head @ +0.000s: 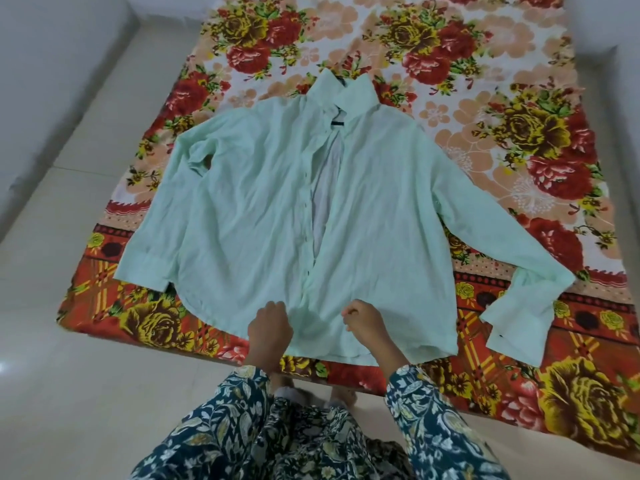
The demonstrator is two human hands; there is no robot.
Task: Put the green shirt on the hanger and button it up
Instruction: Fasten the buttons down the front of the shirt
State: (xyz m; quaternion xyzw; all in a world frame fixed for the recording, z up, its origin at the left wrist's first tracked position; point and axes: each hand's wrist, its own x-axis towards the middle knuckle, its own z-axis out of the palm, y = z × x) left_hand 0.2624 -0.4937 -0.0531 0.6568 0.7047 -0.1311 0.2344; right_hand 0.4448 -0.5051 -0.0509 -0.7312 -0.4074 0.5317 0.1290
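Floral bedspread point(519, 140) underlies the green shirt point(242, 209); left hand point(268, 332) and right hand point(367, 323) pinch its hem, fingers closed.

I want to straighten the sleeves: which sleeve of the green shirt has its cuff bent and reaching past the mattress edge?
The sleeve on the person's right: its cuff turns downward towards the near mattress edge. The other sleeve lies straight.

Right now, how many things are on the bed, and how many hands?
Green shirt: 1
Hanger, a dark bit showing at the collar: 1
Hands, left hand and right hand, each closed on the shirt's bottom edge: 2
Total: 4
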